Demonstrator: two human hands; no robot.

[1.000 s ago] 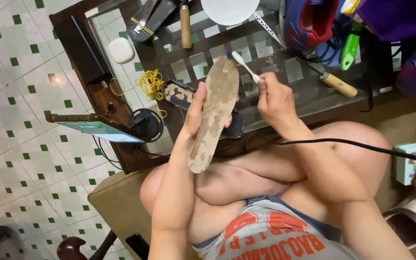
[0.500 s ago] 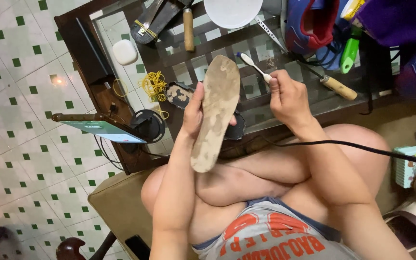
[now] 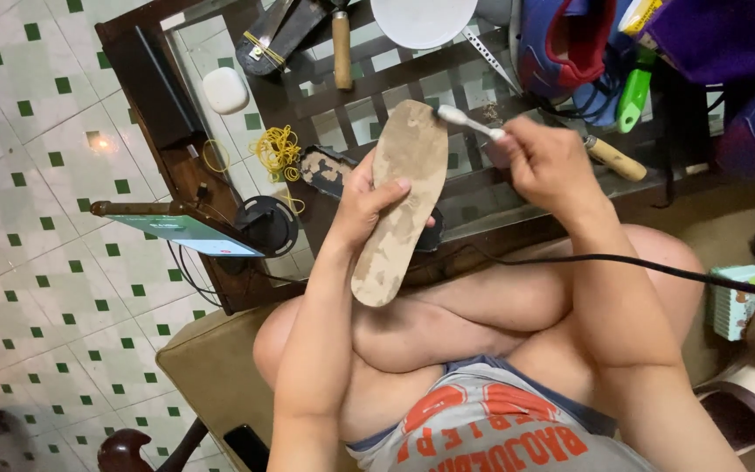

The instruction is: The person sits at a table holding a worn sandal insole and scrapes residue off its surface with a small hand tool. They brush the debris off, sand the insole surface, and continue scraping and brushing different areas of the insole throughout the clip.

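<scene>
Two hands worked at frame centre: the left hand (image 3: 367, 203) clasped a worn tan insole (image 3: 402, 197) around its middle, tilting it upright so its stained face lay open, while the right hand (image 3: 545, 162) pinched a white brush (image 3: 465, 121), bristles touching the insole's top edge. Behind them, in the upper frame, stood a dark glass-topped table (image 3: 482, 205) holding yellow rubber bands (image 3: 277, 149) and a wooden-handled tool (image 3: 341, 48); green-dotted floor tiles (image 3: 37, 131) filled the left.
</scene>
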